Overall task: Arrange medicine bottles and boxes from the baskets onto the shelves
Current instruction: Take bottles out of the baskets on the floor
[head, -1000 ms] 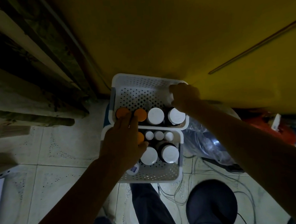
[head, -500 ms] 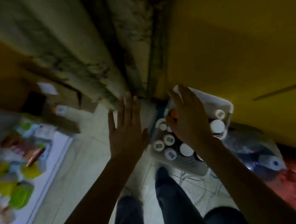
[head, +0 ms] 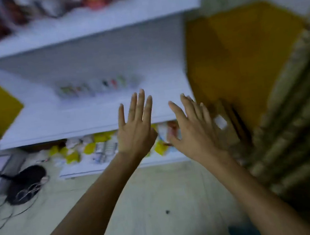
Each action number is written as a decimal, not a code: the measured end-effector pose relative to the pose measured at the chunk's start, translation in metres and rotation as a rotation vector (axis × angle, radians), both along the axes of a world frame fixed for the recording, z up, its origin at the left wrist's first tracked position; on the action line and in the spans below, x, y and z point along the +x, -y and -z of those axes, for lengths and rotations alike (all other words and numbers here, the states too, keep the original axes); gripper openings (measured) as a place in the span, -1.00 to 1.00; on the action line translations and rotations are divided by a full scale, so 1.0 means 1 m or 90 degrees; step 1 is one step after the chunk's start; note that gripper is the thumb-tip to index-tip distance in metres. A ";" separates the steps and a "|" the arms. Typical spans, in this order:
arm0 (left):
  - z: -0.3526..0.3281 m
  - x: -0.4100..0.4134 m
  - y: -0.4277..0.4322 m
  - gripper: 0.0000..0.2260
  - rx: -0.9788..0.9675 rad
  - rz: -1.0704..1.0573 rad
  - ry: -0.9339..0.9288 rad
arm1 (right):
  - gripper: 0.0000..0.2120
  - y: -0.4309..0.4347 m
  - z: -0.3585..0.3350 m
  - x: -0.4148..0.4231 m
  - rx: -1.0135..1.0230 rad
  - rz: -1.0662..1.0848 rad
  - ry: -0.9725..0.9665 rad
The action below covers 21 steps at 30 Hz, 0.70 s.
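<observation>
The picture is blurred by motion. A white shelf unit fills the upper half; its middle shelf [head: 67, 119] carries a short row of small bottles or boxes [head: 95, 86] at the back. My left hand [head: 134, 127] is raised in front of that shelf's front edge, fingers straight and spread, holding nothing. My right hand [head: 190, 126] is beside it, fingers straight and slightly spread, also with nothing in it. The bottom shelf [head: 117, 166] holds yellow and white packets [head: 87, 149]. No basket is in view.
The top shelf [head: 98, 20] carries blurred dark and red packages. A yellow wall panel [head: 240, 56] stands right of the unit, a patterned curtain [head: 300, 137] further right. A black object with cables [head: 24, 184] lies on the tiled floor at the left.
The view swung left from the basket of bottles to the shelf unit. Both hands left the basket and now hover open in front of the middle shelf.
</observation>
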State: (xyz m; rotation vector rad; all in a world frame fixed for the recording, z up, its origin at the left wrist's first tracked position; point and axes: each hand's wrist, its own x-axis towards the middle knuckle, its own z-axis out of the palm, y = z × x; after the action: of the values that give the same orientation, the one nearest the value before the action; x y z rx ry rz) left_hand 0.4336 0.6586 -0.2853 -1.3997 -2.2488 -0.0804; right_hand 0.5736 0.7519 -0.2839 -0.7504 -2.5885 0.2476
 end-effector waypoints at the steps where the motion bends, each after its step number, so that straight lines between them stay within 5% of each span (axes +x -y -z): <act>1: -0.022 -0.031 0.030 -0.15 0.028 -0.036 -0.026 | -0.20 0.022 -0.019 -0.035 0.023 -0.043 -0.012; 10: -0.177 -0.214 0.287 -0.18 0.175 -0.231 -0.153 | -0.11 0.206 -0.155 -0.269 0.130 -0.289 -0.152; 21: -0.215 -0.357 0.365 -0.19 0.217 -0.303 -0.127 | -0.19 0.260 -0.227 -0.458 0.161 -0.347 -0.218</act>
State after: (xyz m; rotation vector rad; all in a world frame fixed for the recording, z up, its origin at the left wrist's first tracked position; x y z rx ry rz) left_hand 0.0769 0.2934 -0.0707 -0.6488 -2.2085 -0.1491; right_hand 0.1152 0.4916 -0.0570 0.0940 -2.3764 0.1823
